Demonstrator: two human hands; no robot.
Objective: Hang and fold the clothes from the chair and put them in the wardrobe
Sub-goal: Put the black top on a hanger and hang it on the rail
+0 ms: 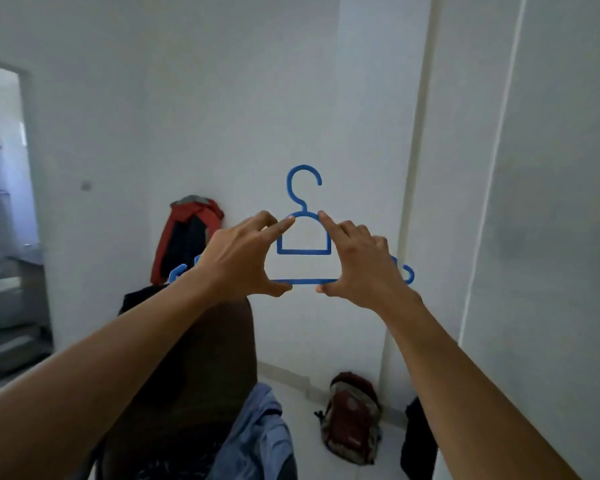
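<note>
One hanger (303, 251) — two hands (left hand (243, 261), right hand (364, 265)) — one chair (201, 358), one backpack (352, 420), one blue garment (257, 434), one red jacket (205, 207).

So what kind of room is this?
Likely a bedroom at home: the left hand and right hand hold a blue hanger, a chair is draped with clothes, and a backpack sits on the floor.

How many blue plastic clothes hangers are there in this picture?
1. The blue plastic clothes hanger is held up before the white wall, the left hand and right hand pinching it on either side of its hook. Others may be hidden.
</note>
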